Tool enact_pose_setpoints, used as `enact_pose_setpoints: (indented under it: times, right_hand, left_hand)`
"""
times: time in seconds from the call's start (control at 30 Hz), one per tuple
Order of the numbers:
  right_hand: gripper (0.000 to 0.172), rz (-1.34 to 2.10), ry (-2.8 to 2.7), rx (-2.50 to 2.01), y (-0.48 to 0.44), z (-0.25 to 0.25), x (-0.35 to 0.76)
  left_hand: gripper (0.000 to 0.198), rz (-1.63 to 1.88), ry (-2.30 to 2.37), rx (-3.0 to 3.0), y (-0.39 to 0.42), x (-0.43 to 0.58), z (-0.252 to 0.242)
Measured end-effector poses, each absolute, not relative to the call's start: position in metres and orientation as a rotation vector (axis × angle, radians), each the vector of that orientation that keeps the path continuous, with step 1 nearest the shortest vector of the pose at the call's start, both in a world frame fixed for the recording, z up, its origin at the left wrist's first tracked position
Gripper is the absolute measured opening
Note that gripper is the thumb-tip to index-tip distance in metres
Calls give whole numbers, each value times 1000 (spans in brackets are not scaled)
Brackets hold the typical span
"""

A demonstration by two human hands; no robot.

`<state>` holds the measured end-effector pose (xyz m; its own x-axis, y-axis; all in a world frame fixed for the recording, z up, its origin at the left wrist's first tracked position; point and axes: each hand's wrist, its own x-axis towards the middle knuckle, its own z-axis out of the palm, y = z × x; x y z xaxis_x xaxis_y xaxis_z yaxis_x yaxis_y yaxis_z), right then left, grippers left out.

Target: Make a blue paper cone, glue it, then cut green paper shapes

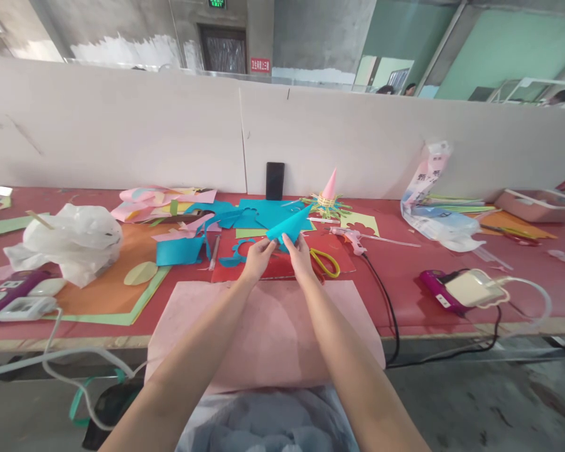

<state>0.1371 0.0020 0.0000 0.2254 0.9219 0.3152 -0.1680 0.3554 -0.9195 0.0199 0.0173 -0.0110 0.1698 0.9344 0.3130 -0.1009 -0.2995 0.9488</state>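
Note:
A blue paper cone (289, 225) is held above the red table, its tip pointing up and to the right. My left hand (258, 258) pinches the cone's wide end from the left. My right hand (298, 255) grips the same end from the right, fingers closed on the paper. Under my forearms lies a pink paper sheet (263, 326) that hangs over the table's front edge. Yellow-handled scissors (324, 262) lie just right of my right hand on a red sheet (282, 267).
Blue paper scraps (202, 235) and pink scraps (160, 201) lie at the left, with a white plastic bag (73, 242). A pink cone with green fringe (328, 196), a glue gun (353, 238), a black phone (274, 180) and power strips (456, 290) stand further off. A partition wall (122, 132) backs the table.

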Motion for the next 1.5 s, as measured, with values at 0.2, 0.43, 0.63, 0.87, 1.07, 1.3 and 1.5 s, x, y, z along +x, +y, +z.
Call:
enact_pose_setpoints:
  times: [0.2, 0.43, 0.63, 0.87, 1.07, 1.3, 1.5]
  right_hand:
    - [48, 896, -1055, -881, 5, -3, 134]
    - [46, 966, -956, -845, 3, -2, 139]
    - [45, 1105, -884, -828, 3, -1, 140]
    - [43, 1155, -905, -804, -1, 1, 140]
    - [40, 1172, -914, -783, 0, -1, 140]
    - [38, 1173, -921, -789, 0, -1, 138]
    - [42, 1117, -930, -806, 1, -2, 137]
  left_hand:
    - [38, 1326, 859, 1460, 18, 19, -12]
    - [40, 1245, 794, 1440, 10, 22, -3]
    - [46, 1293, 768, 1294, 14, 20, -5]
    - [42, 1282, 780, 1269, 12, 20, -2]
    - [41, 1255, 794, 1264, 8, 21, 2]
    - [41, 1272, 778, 1253, 11, 20, -2]
    - [40, 1280, 816, 1241, 12, 21, -3]
